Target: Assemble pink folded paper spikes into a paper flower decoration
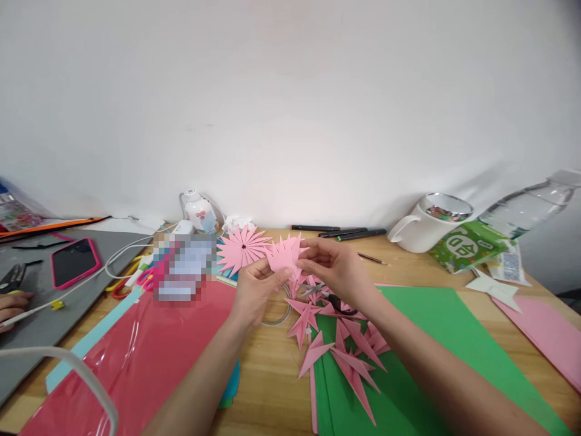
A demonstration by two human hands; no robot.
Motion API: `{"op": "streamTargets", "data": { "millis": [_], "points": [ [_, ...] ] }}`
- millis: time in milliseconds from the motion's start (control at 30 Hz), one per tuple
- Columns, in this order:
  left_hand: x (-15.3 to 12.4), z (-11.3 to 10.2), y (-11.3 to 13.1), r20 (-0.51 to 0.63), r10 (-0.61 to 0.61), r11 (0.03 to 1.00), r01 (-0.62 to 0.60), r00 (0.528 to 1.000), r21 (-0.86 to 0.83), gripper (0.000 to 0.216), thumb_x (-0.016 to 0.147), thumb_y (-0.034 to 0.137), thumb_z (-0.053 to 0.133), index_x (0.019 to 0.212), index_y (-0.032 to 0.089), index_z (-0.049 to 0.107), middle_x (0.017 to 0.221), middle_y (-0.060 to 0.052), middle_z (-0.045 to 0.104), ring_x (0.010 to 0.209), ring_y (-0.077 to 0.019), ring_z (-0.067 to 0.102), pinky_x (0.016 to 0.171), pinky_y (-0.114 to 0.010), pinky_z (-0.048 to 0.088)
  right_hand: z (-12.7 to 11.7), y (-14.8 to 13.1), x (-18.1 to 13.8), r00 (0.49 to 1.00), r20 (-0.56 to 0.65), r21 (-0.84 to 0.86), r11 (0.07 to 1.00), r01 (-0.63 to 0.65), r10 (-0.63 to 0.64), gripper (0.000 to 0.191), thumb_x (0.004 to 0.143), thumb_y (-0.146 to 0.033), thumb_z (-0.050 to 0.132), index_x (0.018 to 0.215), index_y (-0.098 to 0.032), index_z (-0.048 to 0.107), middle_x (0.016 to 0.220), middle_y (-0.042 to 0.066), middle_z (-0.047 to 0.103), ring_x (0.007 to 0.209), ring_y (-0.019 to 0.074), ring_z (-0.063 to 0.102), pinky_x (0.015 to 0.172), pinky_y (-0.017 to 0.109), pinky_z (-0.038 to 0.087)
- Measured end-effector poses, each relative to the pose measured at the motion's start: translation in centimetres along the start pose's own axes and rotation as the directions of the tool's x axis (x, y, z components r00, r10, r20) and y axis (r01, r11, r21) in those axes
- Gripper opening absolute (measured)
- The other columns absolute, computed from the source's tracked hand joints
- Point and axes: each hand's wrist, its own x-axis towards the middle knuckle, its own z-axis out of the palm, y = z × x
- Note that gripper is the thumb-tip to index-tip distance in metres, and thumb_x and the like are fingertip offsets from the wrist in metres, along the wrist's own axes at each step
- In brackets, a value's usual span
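Between my two hands, above the wooden desk, is a fan of folded pink paper points (285, 254). My left hand (259, 286) pinches its lower left side with the thumb in front. My right hand (333, 266) grips its right edge, fingertips closed on the paper. Just behind and to the left lies a finished-looking round pink paper star (244, 247) with many points. Several loose folded pink paper pieces (354, 354) are heaped below my right hand, partly on green paper (436, 345). Scissors with black handles (340, 304) lie among these pieces, partly covered.
Red paper in clear film (149, 351) lies left. Behind stand a white bottle (202, 212) and black markers (354, 234). A white mug (424, 227), green packet (469, 247) and water bottle (526, 209) are at right. Another person's hand (13, 306) is far left, near a pink-cased phone (76, 263).
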Motion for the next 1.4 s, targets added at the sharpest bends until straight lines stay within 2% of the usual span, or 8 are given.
{"op": "streamTargets", "data": {
  "millis": [133,267,533,700,867,1033,1200,1400],
  "points": [
    [0.0,-0.1,-0.1,-0.012,0.017,1.0,-0.017,1.0,-0.005,0.022,0.058,0.022,0.077,0.076,0.013,0.07,0.072,-0.004,0.07,0.059,-0.0121,0.06,0.057,-0.024,0.049,0.5,0.2,-0.1,0.997,-0.076,0.008,1.0,0.0,0.001,0.029,0.067,-0.03,0.068,0.09,-0.014,0.062,0.072,0.005,0.065,0.063,0.0147,0.06,0.061,0.03,0.052],
    [0.1,-0.3,-0.3,-0.032,0.047,0.999,-0.047,0.998,0.003,0.024,0.06,0.021,0.076,0.081,0.013,0.07,0.073,-0.004,0.071,0.063,-0.0132,0.062,0.058,-0.022,0.048,0.6,0.1,-0.1,0.998,-0.064,0.034,0.999,-0.025,0.027,0.029,0.064,-0.03,0.07,0.087,-0.015,0.063,0.076,0.005,0.066,0.07,0.0165,0.063,0.068,0.032,0.055],
    [0.2,-0.3,-0.6,-0.084,0.053,0.999,-0.052,0.995,0.009,0.026,0.058,0.023,0.077,0.081,0.013,0.071,0.072,-0.005,0.071,0.064,-0.0142,0.063,0.055,-0.021,0.047,1.0,0.5,-0.4,0.993,-0.097,0.006,0.998,-0.069,0.069,0.027,0.064,-0.031,0.071,0.085,-0.014,0.066,0.076,0.006,0.069,0.071,0.0191,0.065,0.066,0.032,0.054],
    [0.2,-0.3,-0.6,-0.116,0.046,0.999,-0.047,0.992,-0.005,0.025,0.057,0.024,0.077,0.078,0.013,0.071,0.072,-0.004,0.071,0.06,-0.0125,0.062,0.052,-0.02,0.047,1.6,1.1,-0.6,0.988,-0.148,-0.136,0.99,0.02,-0.04,0.023,0.07,-0.036,0.066,0.082,-0.017,0.071,0.073,0.007,0.069,0.065,0.0193,0.062,0.059,0.031,0.05],
    [0.2,-0.3,-0.5,-0.106,0.012,0.998,-0.018,0.994,-0.054,0.025,0.055,0.021,0.078,0.078,0.012,0.071,0.07,-0.004,0.071,0.059,-0.0123,0.062,0.053,-0.021,0.048,1.2,1.1,-0.5,0.983,-0.105,-0.245,0.962,0.121,-0.15,0.015,0.071,-0.031,0.067,0.075,-0.017,0.07,0.067,0.004,0.066,0.06,0.0157,0.056,0.055,0.027,0.044],
    [0.1,0.0,-0.3,-0.111,-0.016,0.997,0.008,0.994,-0.072,0.027,0.051,0.021,0.08,0.075,0.011,0.071,0.067,-0.005,0.07,0.056,-0.0122,0.061,0.054,-0.023,0.049,0.9,1.0,-0.3,0.999,-0.038,-0.078,0.997,-0.004,0.001,0.018,0.068,-0.032,0.068,0.071,-0.014,0.067,0.066,0.003,0.065,0.058,0.0136,0.055,0.053,0.025,0.043],
    [0.0,0.1,-0.6,-0.144,-0.005,0.998,-0.004,0.99,-0.058,0.027,0.05,0.022,0.081,0.072,0.011,0.071,0.066,-0.004,0.07,0.054,-0.0126,0.061,0.054,-0.023,0.049,1.4,0.9,-0.2,0.985,-0.055,0.129,0.979,-0.155,0.163,0.032,0.053,-0.037,0.077,0.071,-0.014,0.065,0.064,0.003,0.065,0.056,0.0136,0.058,0.053,0.026,0.047],
    [0.2,0.0,-0.9,-0.175,0.018,0.998,-0.028,0.984,-0.055,0.022,0.051,0.02,0.08,0.07,0.012,0.071,0.067,-0.004,0.071,0.053,-0.0116,0.061,0.054,-0.023,0.048,1.9,1.2,-0.1,0.98,-0.084,0.165,0.972,-0.166,0.181,0.036,0.049,-0.038,0.079,0.07,-0.014,0.064,0.065,0.003,0.065,0.06,0.0151,0.061,0.06,0.029,0.051]
  ]
}}
